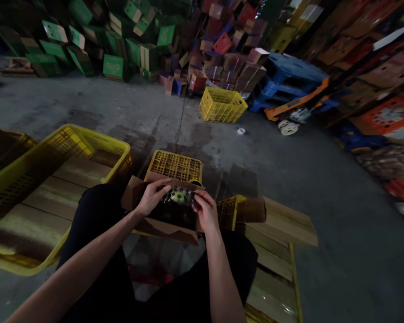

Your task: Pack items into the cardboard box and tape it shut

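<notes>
An open cardboard box (170, 231) sits between my knees on an upturned-looking yellow crate (175, 164). At its top lies a shiny clear plastic pack (179, 197) with a yellow-green label and dark contents. My left hand (155, 196) pinches the left edge of this pack between thumb and fingers. On the opposite edge, my right hand (206, 210) grips it with bent fingers. The box's flaps are folded outward around both hands. Deeper inside, the box is dark and I cannot make out what it holds.
To the left stands a large yellow crate (112, 142) holding closed cardboard boxes (49, 197). Another crate with boxes (272, 264) is at my right. Ahead are a yellow basket (223, 105), a tape roll (241, 131), an orange pallet jack (298, 99) and piled cartons (113, 66).
</notes>
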Tool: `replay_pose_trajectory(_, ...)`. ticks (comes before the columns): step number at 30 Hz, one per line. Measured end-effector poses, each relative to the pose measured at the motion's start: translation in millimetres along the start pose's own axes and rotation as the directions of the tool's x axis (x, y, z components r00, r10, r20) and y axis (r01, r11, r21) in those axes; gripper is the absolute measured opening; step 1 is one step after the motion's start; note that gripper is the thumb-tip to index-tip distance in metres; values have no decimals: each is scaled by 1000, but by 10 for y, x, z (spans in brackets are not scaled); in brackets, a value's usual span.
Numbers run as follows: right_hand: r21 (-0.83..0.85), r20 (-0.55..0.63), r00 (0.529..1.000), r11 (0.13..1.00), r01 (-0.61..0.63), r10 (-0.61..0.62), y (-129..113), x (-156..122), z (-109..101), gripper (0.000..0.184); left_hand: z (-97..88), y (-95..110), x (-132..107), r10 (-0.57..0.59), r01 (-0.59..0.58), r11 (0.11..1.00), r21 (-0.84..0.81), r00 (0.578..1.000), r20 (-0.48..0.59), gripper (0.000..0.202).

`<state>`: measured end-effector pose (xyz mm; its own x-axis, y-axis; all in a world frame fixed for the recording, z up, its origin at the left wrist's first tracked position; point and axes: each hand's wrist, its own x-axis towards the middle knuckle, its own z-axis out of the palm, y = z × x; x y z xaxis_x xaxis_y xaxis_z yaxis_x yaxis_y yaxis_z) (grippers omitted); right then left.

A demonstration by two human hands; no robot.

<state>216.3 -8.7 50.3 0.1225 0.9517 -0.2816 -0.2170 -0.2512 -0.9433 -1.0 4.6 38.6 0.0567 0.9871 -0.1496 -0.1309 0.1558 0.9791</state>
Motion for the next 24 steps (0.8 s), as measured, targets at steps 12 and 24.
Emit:
replay_pose_trajectory(12,-141,84,988,980,137,-126,2,-20,35,53,-77,-99,25,-164,187,964,-187,978,132,81)
replay_pose_trajectory(24,-373,203,941,867,331,-272,-39,-31,-34,31,-125,-42,82,-221,228,908,-351,973,59,45)
